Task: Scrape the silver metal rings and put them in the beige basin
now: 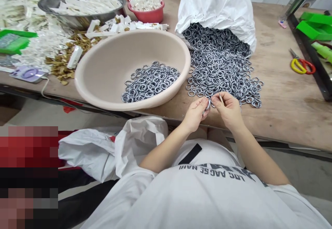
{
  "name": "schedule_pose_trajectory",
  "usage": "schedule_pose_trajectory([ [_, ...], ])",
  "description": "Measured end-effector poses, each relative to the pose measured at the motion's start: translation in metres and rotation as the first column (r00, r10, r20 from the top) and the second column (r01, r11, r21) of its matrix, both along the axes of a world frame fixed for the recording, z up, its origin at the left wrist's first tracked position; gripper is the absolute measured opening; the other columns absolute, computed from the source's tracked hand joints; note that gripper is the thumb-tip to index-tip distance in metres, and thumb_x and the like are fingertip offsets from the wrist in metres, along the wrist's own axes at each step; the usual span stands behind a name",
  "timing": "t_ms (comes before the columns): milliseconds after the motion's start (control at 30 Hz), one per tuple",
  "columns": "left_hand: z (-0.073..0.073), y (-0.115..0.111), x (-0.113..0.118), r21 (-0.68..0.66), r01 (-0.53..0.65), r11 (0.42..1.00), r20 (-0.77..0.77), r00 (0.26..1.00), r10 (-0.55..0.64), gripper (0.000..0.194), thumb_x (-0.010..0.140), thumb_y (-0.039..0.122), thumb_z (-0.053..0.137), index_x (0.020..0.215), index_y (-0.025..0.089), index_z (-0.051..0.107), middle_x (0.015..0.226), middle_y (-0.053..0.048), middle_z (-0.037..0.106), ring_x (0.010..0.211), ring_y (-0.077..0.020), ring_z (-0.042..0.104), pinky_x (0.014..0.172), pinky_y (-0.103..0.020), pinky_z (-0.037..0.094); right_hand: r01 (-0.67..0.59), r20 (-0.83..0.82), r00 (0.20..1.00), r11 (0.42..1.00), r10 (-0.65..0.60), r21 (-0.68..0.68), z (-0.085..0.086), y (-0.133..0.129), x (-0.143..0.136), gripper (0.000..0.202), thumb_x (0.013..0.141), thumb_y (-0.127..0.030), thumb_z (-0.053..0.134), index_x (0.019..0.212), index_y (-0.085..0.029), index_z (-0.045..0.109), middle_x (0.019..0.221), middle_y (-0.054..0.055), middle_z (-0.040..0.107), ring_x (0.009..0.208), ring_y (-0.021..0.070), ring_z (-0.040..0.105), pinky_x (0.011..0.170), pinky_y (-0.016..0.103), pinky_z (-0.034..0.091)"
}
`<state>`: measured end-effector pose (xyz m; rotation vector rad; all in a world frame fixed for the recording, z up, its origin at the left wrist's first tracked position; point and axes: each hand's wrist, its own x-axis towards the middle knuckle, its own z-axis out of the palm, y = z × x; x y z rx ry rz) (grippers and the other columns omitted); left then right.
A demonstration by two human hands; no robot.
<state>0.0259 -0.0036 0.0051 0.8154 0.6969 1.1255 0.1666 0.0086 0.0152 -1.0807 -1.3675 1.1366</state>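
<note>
My left hand (196, 113) pinches a grey ring (208, 104) at the table's front edge. Close beside it, my right hand (227, 108) holds a thin pale stick (221, 98) between thumb and fingers, its tip pointing up. Just beyond both hands spreads a pile of grey rings (220, 68), spilling from the mouth of a white sack (218, 4). To the left, a large beige basin (101, 73) holds more grey rings (153, 82) toward its right side.
Yellow-and-red scissors (302, 65) lie at the right, near green trays (315, 25). A metal bowl (80, 18) and red bowl (149, 14) of white pieces stand behind the basin. A phone (28, 73) rests at the left edge. White bags (140, 139) hang below.
</note>
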Motion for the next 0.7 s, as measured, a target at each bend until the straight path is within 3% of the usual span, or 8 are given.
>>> schedule_pose_trajectory([
  [100, 0.000, 0.000, -0.001, -0.009, -0.042, 0.999, 0.009, 0.999, 0.042, 0.046, 0.085, 0.057, 0.064, 0.070, 0.018, 0.045, 0.053, 0.006, 0.037, 0.043, -0.0041, 0.023, 0.040, -0.018, 0.015, 0.023, 0.267, 0.962, 0.993, -0.052, 0.114, 0.004, -0.010, 0.005, 0.031, 0.090, -0.051, 0.061, 0.082, -0.021, 0.060, 0.069, -0.003, 0.051, 0.063, 0.0125, 0.045, 0.061, 0.026, 0.036],
  [200, 0.000, 0.000, -0.001, -0.019, -0.084, 0.996, 0.020, 0.996, 0.084, 0.046, 0.084, 0.056, 0.065, 0.069, 0.018, 0.045, 0.052, 0.007, 0.037, 0.042, -0.0037, 0.024, 0.040, -0.018, 0.015, -0.075, 0.536, 0.841, 0.966, -0.073, 0.249, 0.008, -0.023, 0.008, 0.033, 0.094, -0.051, 0.055, 0.083, -0.020, 0.061, 0.069, -0.002, 0.053, 0.064, 0.0138, 0.046, 0.062, 0.028, 0.034],
  [267, 0.000, -0.001, 0.000, -0.042, -0.099, 0.994, 0.028, 0.995, 0.100, 0.045, 0.082, 0.055, 0.068, 0.070, 0.018, 0.045, 0.052, 0.007, 0.037, 0.042, -0.0033, 0.025, 0.040, -0.018, 0.016, -0.133, 0.627, 0.775, 0.947, -0.084, 0.292, 0.009, -0.028, 0.008, 0.034, 0.096, -0.051, 0.051, 0.085, -0.020, 0.061, 0.074, 0.001, 0.058, 0.068, 0.0149, 0.050, 0.064, 0.028, 0.034],
  [433, 0.001, -0.003, 0.001, -0.101, -0.098, 0.990, 0.036, 0.994, 0.102, 0.047, 0.079, 0.057, 0.071, 0.071, 0.018, 0.046, 0.052, 0.008, 0.037, 0.041, -0.0026, 0.025, 0.040, -0.017, 0.017, -0.162, 0.713, 0.693, 0.939, -0.111, 0.303, 0.008, -0.029, 0.006, 0.042, 0.099, -0.055, 0.043, 0.080, -0.021, 0.059, 0.078, 0.003, 0.061, 0.072, 0.0160, 0.053, 0.065, 0.028, 0.034],
  [700, 0.001, -0.007, 0.003, -0.070, -0.043, 0.997, 0.055, 0.997, 0.047, 0.046, 0.080, 0.055, 0.071, 0.072, 0.018, 0.045, 0.052, 0.008, 0.035, 0.041, -0.0026, 0.025, 0.039, -0.017, 0.017, -0.158, 0.711, 0.694, 0.939, -0.115, 0.306, 0.008, -0.027, 0.009, 0.043, 0.098, -0.052, 0.046, 0.069, -0.021, 0.053, 0.070, 0.000, 0.056, 0.066, 0.0138, 0.048, 0.062, 0.028, 0.030],
])
